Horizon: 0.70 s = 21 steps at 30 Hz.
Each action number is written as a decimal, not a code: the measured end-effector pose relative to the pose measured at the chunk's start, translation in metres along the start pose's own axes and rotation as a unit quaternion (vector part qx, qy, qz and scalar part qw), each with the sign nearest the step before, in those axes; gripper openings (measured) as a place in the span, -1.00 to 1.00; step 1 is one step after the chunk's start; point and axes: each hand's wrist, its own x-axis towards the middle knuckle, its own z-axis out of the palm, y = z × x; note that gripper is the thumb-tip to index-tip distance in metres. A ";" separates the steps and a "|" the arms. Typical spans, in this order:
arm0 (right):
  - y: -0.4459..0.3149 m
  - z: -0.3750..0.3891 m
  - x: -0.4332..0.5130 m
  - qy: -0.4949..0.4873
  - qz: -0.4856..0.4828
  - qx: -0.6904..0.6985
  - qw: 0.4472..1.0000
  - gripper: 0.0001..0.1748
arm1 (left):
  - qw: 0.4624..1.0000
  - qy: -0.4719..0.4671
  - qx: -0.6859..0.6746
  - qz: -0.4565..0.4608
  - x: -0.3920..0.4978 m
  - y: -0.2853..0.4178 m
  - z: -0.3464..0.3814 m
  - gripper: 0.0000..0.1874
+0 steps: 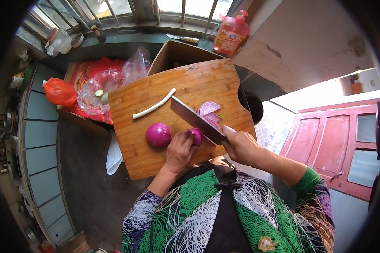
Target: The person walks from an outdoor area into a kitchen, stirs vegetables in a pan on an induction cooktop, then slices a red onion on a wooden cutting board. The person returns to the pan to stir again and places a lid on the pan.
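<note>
My right hand (243, 148) grips the handle of a broad-bladed cleaver (194, 117), its blade slanting up and left across a wooden cutting board (205, 74). Beneath my left hand (179, 148) is a piece of red onion (195, 137), held down by the fingers close to the blade. Another red onion piece (158, 135), rounded side up, rests just left of that hand. Cut onion slices (210, 110) lie on the blade's far side, partly hidden by it. A white scallion stalk (154, 104) stretches across the board's upper left.
An open cardboard box (190, 52) stands behind the board. On the left are a red box (74, 68), a clear plastic bag (98, 93) and a tied orange bag (60, 91). The ledge holds a knife (183, 38) and a pink pump bottle (231, 33).
</note>
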 end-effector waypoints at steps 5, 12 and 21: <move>-0.012 -0.001 0.010 -0.121 0.004 -0.120 0.985 -0.81 | 0.999 0.019 -0.009 0.040 -0.001 0.001 -0.007 -0.74; 0.013 0.037 0.018 -0.004 0.007 -0.030 1.000 -0.77 | 0.998 0.016 -0.004 0.054 0.009 0.000 -0.005 -0.73; -0.020 0.008 0.007 -0.126 0.030 -0.140 0.982 -0.75 | 0.998 0.012 -0.001 0.062 0.014 -0.006 -0.001 -0.76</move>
